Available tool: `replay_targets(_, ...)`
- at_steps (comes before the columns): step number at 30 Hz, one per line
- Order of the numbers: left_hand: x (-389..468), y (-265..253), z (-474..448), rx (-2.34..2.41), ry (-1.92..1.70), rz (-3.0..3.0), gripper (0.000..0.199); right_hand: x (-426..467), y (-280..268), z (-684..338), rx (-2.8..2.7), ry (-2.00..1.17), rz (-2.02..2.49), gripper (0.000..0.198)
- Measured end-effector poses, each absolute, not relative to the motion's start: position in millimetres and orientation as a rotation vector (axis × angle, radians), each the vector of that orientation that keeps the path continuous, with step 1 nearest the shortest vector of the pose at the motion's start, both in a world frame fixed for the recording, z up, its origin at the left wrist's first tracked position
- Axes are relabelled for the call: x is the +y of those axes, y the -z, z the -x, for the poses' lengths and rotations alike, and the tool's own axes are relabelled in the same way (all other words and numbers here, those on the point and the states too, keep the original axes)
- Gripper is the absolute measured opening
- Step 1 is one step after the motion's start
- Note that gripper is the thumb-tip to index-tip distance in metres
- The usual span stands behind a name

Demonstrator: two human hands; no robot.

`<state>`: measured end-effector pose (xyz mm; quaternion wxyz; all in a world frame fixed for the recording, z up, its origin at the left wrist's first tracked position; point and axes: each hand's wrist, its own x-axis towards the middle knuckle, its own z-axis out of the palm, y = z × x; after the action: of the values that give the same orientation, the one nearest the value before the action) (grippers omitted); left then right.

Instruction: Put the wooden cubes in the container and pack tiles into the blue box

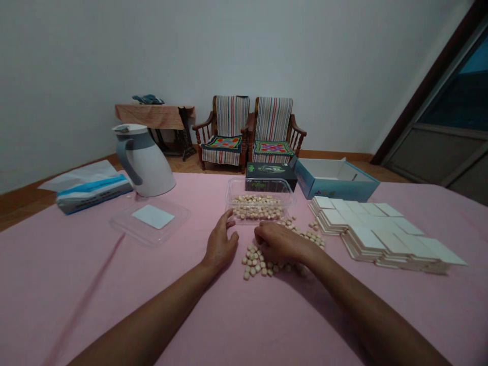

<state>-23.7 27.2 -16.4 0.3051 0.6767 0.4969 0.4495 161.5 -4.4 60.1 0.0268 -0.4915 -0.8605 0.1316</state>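
Note:
Small pale wooden pieces (253, 262) lie scattered on the pink tablecloth in front of me. Over this pile is my right hand (276, 241), its fingers curled down and closed; whatever they pinch is hidden beneath the hand. My left hand (221, 241) rests on its edge to the left of the pile, fingers apart and holding nothing. Its fingertips are close to the front left corner of a clear plastic container (232, 190); I cannot tell whether they touch it. More of the same wooden pieces (259, 208) fill the lower part of that container.
Stacks of white square cards (366, 223) stand on the right. Behind are a light blue open box (331, 185) and a black box (270, 173). On the left are a clear lid (143, 231) with a white card (153, 217), a jug (147, 162) and a tissue pack (93, 193).

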Motion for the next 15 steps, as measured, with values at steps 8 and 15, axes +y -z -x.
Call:
replay_targets(8,28,19,23,1.298,-1.202,-1.768,0.066,7,-88,-188,-2.038,-0.059,1.396,0.027)
replay_targets(15,27,17,22,1.302,-1.195,-1.766,0.066,-6,-88,-190,-2.621,-0.371,1.659,0.019)
